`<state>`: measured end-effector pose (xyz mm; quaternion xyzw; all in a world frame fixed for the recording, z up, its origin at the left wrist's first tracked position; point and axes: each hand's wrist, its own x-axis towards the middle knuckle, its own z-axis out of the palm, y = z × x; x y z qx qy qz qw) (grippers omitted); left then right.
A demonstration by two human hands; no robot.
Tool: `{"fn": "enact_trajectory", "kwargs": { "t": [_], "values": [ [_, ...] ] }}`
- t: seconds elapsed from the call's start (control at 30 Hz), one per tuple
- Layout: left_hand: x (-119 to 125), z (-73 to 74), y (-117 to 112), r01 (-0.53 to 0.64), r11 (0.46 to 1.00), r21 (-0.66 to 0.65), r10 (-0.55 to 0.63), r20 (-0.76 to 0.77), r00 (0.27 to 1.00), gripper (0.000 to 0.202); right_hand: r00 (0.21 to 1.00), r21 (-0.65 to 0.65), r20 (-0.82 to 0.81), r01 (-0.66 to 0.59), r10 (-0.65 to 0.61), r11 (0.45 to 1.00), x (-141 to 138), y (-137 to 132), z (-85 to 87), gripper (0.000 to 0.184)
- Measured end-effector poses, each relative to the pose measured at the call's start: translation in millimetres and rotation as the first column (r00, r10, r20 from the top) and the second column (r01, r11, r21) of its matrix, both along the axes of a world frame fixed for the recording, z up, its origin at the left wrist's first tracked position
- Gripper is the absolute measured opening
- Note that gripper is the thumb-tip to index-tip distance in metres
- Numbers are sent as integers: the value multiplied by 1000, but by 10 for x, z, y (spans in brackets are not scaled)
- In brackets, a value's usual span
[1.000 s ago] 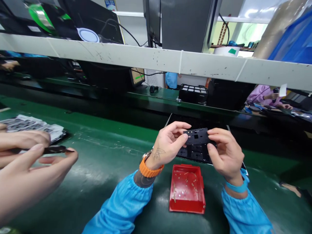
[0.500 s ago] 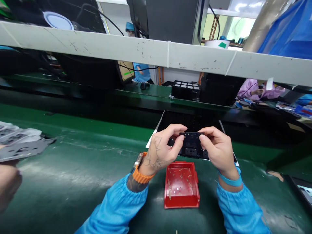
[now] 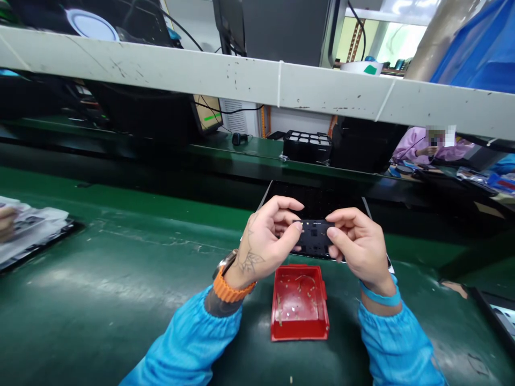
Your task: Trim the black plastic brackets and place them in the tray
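Note:
Between my two hands is a thin dark rectangular plate [image 3: 316, 236] with small bright spots along its upper edge; its exact kind I cannot make out. My left hand [image 3: 273, 236] is closed on its left end, thumb in front. My right hand [image 3: 358, 244] pinches the right end between thumb and fingers. Behind the plate lies a glossy black sheet [image 3: 317, 198] with white edges. Just below my hands, a red plastic bin [image 3: 300, 331] sits on the green bench, with small light scraps scattered in it.
At the far left, another person's hand [image 3: 6, 222] is over a stack of light, plastic-wrapped parts [image 3: 36, 228]. A grey shelf beam [image 3: 241, 86] spans the view above the bench. A black divided box [image 3: 307, 148] stands at the back. A person in pink [image 3: 416, 145] sits far right.
The plate has tilted so more of its face shows, and my left hand has shifted slightly left. At the far left, the grey panel and forearm have left the stack; a hand now rests there.

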<state>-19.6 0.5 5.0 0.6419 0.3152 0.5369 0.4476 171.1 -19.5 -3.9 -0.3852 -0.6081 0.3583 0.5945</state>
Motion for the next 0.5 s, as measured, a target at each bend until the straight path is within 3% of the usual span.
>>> {"fn": "enact_trajectory", "kwargs": {
  "t": [0.23,0.5],
  "values": [
    [17,-17,-32,71,995,-72,-69,39,997,29,999,-58,13,30,-29,998,30,-23,22,25],
    [20,-15,-45,46,996,-71,-42,49,998,29,1000,-52,2,-16,16,999,24,-16,35,35]
  ]
}}
